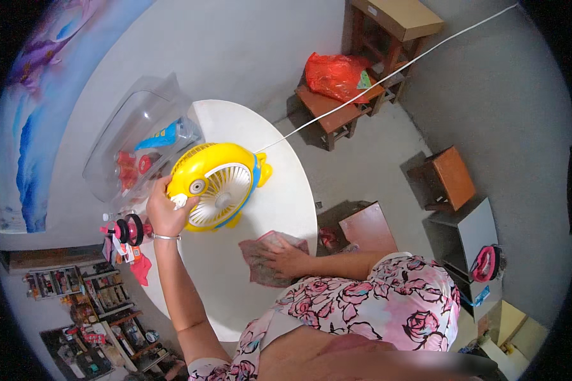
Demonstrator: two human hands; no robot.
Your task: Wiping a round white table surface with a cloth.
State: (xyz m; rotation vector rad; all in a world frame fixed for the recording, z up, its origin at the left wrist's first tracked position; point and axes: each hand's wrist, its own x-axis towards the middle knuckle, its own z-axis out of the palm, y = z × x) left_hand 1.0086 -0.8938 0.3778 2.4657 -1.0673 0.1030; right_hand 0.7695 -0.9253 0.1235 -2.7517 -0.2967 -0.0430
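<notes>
Head view: Two bare hands work over a white rounded surface (pixel 285 190), the left hand (pixel 170 208) holding a yellow fan (pixel 221 189), the right hand (pixel 287 259) resting on a cloth (pixel 254 255).
Left-hand fingers: Closed on the fan's casing at its left side, thumb toward the front; a small white scrap (pixel 179 200) shows beside the thumb, its kind unclear.
Right-hand fingers: Spread over the cloth, pressing it down rather than gripping, as far as shows.
Step in hand: Wiping, by the look of it, with the fan held steady meanwhile.
Next move: Likely calls for a flat palm, a firm hold on the fan and slack in the white cord (pixel 388 80).
Fan's place: Toward the surface's far left, between a clear plastic tub (pixel 98 149) and the cloth, apart from the cloth; whether it stands or is lifted cannot be told.
Fan's look: Bright yellow rounded casing, blue band, white slatted grille, a round silvery knob (pixel 198 186) near the thumb; no damage is evident.
Cloth: Greyish pink with a reddish edge, rumpled, partly hidden.
</notes>
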